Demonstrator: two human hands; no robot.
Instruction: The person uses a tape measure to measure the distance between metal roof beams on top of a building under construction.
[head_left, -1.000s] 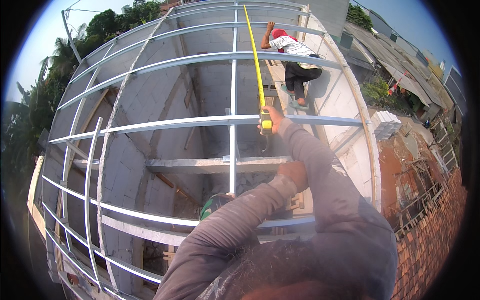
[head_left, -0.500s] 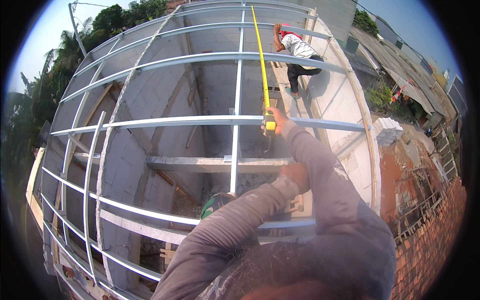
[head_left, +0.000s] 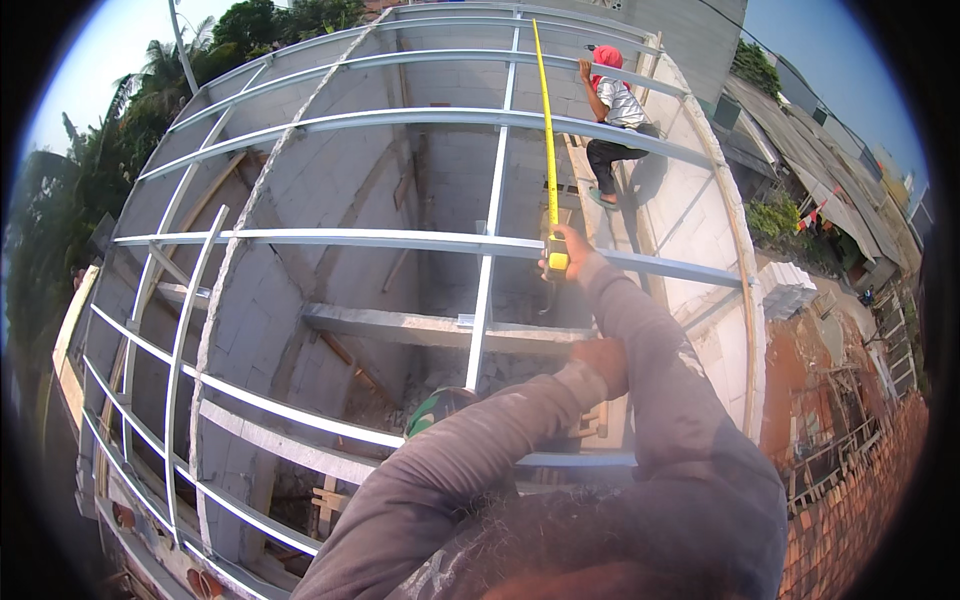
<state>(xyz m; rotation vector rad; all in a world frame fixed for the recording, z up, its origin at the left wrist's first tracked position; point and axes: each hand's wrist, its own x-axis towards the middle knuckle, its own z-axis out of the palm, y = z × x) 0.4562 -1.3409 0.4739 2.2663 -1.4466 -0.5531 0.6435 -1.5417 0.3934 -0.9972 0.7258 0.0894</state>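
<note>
My right hand (head_left: 570, 250) is closed around a yellow-and-black tape measure (head_left: 559, 262), right by a silver metal beam (head_left: 390, 238). Its yellow blade (head_left: 548, 130) stretches away from me across several crossbeams toward the far end of the frame. Bent across in front of me, my left arm ends in my left hand (head_left: 602, 362), curled beside my right forearm. The left fingers are hidden, and what they grip, if anything, does not show. A lengthwise metal beam (head_left: 489, 280) runs just left of the tape.
At the far right, a person in a red head covering (head_left: 618, 105) perches by the wall, a hand on a crossbeam. Below me, someone's camouflage-patterned headwear (head_left: 440, 408) shows. Open rooms with block walls (head_left: 265, 330) lie beneath the beams. A concrete beam (head_left: 400, 322) spans them.
The view has turned slightly left, so the scene sits further right. My right hand still holds the tape out. The far person's head has come up beside the crossbeam.
</note>
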